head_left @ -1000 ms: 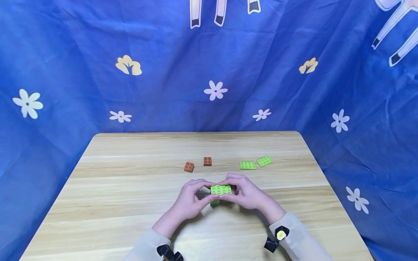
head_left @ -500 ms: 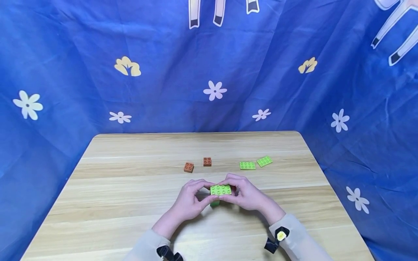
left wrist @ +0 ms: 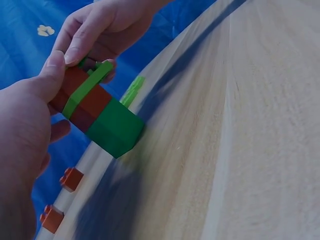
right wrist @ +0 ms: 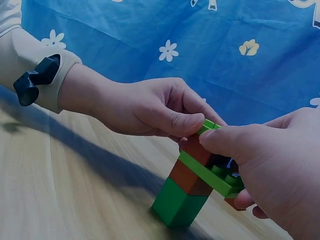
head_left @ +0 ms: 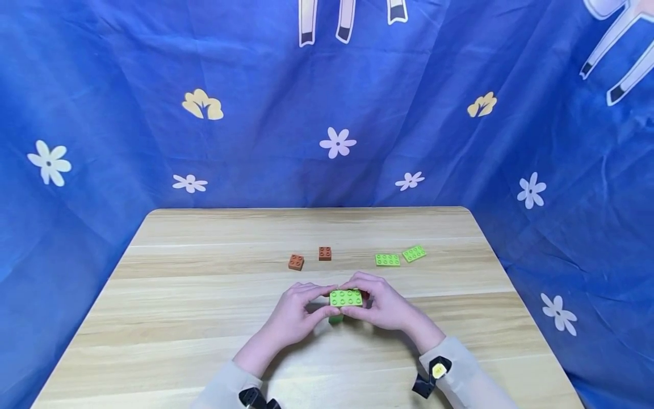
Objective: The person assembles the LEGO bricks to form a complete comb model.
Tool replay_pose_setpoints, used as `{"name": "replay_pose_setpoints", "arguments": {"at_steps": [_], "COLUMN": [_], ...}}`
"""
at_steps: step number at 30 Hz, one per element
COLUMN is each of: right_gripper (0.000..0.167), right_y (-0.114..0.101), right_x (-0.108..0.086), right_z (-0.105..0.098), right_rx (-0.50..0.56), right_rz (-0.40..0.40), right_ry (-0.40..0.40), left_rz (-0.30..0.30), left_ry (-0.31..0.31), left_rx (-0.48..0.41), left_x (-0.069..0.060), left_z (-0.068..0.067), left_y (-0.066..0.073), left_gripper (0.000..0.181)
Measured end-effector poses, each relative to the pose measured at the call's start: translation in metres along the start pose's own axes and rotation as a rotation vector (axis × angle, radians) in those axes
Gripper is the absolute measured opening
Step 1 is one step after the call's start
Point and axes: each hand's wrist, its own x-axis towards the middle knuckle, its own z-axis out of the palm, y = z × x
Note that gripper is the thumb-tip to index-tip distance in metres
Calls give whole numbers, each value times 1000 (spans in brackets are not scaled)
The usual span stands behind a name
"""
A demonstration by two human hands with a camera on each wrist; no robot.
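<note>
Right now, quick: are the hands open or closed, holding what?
Left hand: closed, pinching the light-green block on top of the stack.
Right hand: closed, pinching that same block.

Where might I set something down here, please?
Free: table left of the left hand, and right of the right hand, out to its edges. Crowded: the stack between both hands, with brown bricks and green plates beyond.

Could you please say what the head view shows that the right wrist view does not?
Only the head view: two loose, flat, lime-green, studded plastic plates.
Only the right wrist view: a lower lime-green plastic plate jutting from the brick stack.
Both: the left hand and right hand gripping that stack, its dark-green plastic block, and the blue flower-printed cloth.
</note>
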Motion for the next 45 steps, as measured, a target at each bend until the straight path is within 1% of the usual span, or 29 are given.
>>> {"name": "replay_pose_setpoints", "arguments": {"at_steps": [4,7,9,12,15,18,20,23,25,28,31,38,42,45], "right_gripper": [39,38,38,37,37,38,39,40,40,40,40,38,38,37], "right_y": [0,0,-1,-1,-2,-2,-2,-2,-2,-3,-2,-1,-2,-3], "right_x": [1,2,2,3,3,4,4,4,3,2,2,2,2,2], "right_z": [1,1,0,0,1,1,1,2,2,2,2,2,1,0], "right_rx": [-5,-19,-30,-40,-47,-55,-58,-58,-54,-52,-52,-51,-51,-53], "right_rz": [-14,-31,-39,-37,-20,-6,4,19,26,35,34,10,5,5], "right_ry": [9,9,7,5,2,-1,-4,-11,-15,-17,-14,-8,-7,-7], "left_rz": [-5,-16,-36,-100,-171,-228,-264,-310,-327,-323,-324,-333,-337,-342], "left_ry": [-5,-22,-36,-47,-39,-38,-45,-51,-50,-67,-93,-156,-154,-145], "left_rx": [13,11,-10,-58,-69,-12,11,24,29,82,131,210,235,224], "left_x": [1,1,2,6,10,16,18,22,24,27,30,30,28,27], "left_z": [-2,-5,-9,-18,-29,-42,-49,-57,-61,-63,-62,-58,-55,-52], "left_y": [1,-2,-6,-14,-25,-41,-52,-69,-78,-88,-94,-100,-104,-105], "left_gripper": [53,58,61,64,66,68,67,65,64,62,59,55,51,46]}}
